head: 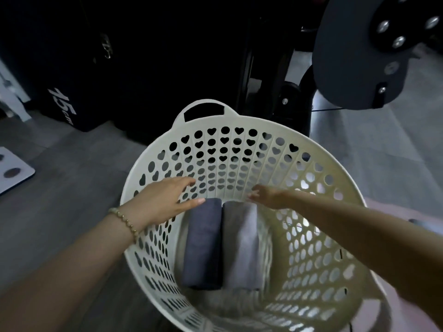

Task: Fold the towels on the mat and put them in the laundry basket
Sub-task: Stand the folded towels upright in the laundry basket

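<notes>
The left hand [165, 200] hangs over the far-left part of the laundry basket [335, 168], fingers straight and slightly spread and holding nothing, with its thumb tip just above the far end of the dark towel [203, 245]. The right hand [268, 196] reaches in from the right rim near the far end of the light towel [242, 245]. It is too blurred to tell whether its fingers are spread or curled. Both folded towels lie side by side, touching, on the basket's bottom.

A finger dragging across either far end would probably pull a fold open. The beaded bracelet [124, 220] could catch in the wall's holes. A forearm leaning on the rim might tip the light basket.

A paler layer under the towels may be another towel, though that is unclear. The near rim is cut off, and the pink surface [407, 212] beyond the right rim, possibly the mat, is mostly hidden.
</notes>
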